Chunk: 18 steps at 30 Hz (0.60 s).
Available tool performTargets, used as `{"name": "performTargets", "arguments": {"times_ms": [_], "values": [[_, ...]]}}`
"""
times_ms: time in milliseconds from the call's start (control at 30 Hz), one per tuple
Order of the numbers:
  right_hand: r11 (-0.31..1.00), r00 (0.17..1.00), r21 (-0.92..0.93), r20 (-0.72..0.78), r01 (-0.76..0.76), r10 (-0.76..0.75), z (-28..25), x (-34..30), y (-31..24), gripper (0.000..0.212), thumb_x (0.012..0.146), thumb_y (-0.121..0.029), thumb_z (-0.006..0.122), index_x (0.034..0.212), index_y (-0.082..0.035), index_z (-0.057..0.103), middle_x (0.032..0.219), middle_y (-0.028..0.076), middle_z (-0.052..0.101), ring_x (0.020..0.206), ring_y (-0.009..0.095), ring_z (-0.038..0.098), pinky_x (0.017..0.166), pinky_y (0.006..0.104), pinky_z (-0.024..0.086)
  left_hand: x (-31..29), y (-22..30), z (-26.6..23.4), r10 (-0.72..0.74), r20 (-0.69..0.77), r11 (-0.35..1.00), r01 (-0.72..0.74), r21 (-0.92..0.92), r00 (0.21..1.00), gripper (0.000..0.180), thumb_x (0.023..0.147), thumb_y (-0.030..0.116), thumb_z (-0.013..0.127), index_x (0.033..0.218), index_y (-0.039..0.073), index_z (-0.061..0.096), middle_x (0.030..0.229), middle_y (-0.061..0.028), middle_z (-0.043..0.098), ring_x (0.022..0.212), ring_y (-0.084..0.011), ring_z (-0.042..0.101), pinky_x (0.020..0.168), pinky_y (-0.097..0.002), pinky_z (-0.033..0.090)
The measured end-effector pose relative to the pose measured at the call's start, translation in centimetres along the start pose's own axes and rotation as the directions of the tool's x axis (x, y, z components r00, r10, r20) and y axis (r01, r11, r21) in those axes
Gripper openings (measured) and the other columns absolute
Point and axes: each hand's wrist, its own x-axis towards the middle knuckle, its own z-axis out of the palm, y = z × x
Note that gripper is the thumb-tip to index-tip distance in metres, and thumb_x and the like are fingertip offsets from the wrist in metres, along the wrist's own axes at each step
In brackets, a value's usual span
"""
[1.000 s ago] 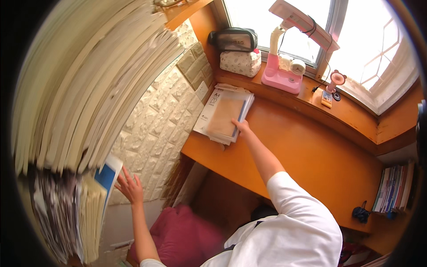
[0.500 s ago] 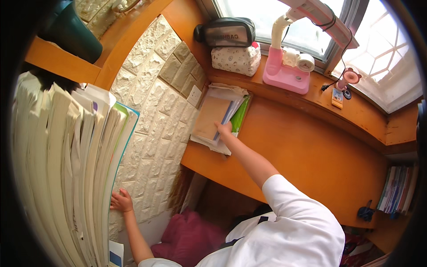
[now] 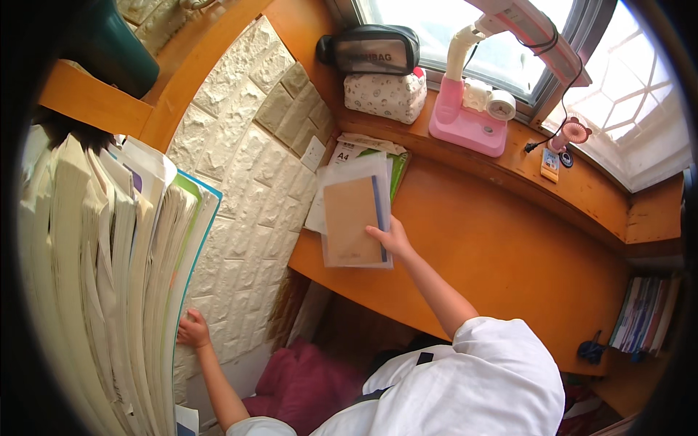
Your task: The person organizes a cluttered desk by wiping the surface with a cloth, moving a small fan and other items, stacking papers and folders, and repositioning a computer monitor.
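Note:
My right hand (image 3: 390,236) grips a clear report folder (image 3: 352,218) by its blue spine bar, thumb on the front. Brown paper shows through the plastic. Beneath the folder's far end lies a pile of papers (image 3: 318,211) with a white packet and a bright green sheet (image 3: 397,174) at its side. At lower left my left hand (image 3: 193,329) touches the turquoise-edged folder (image 3: 198,254) at the end of a tall row of books and papers (image 3: 102,283). Its thumb stands apart from the fingers, whose tips are partly hidden at that edge.
The orange wooden desk (image 3: 480,240) meets a pale brick-patterned wall (image 3: 240,211). Along the window ledge stand a black-trimmed pouch (image 3: 374,51), a patterned pouch (image 3: 385,96), a pink lamp base (image 3: 465,131) and a small pink fan (image 3: 574,131). Books (image 3: 643,312) stand at the right.
My right hand has lifted the clear folder off the pile and drawn it toward me, uncovering the white packet below. My left hand stays at the turquoise edge, its fingers less spread.

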Motion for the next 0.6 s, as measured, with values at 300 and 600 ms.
{"name": "performTargets", "arguments": {"times_ms": [300, 600], "values": [[0.927, 0.952, 0.318, -0.163, -0.197, 0.258, 3.2, 10.0, -1.1, 0.040, 0.079, -0.013, 0.073, 0.111, 0.003, 0.055, 0.105, 0.012, 0.064, 0.093, 0.021, 0.062, 0.078, 0.0344, 0.051, 0.0, -0.1, -0.1, -0.005, 0.003, 1.000, 0.005, -0.010, 1.000, 0.063, 0.084, 0.030, 0.050, 0.141, 0.008, 0.033, 0.146, -0.0147, 0.034, 0.135, -0.0330, 0.032, 0.109, -0.0571, 0.012], [0.926, 0.924, 0.279, -0.214, -0.254, 0.318, 5.1, 12.1, 2.2, 0.057, 0.077, -0.022, 0.075, 0.121, 0.003, 0.050, 0.115, 0.017, 0.058, 0.102, 0.027, 0.058, 0.084, 0.0374, 0.049, 0.2, 0.0, 0.5, 0.022, -0.015, 1.000, -0.022, 0.008, 1.000, 0.062, 0.085, 0.030, 0.050, 0.141, 0.008, 0.034, 0.145, -0.0153, 0.035, 0.134, -0.0333, 0.034, 0.109, -0.0567, 0.014]]}}
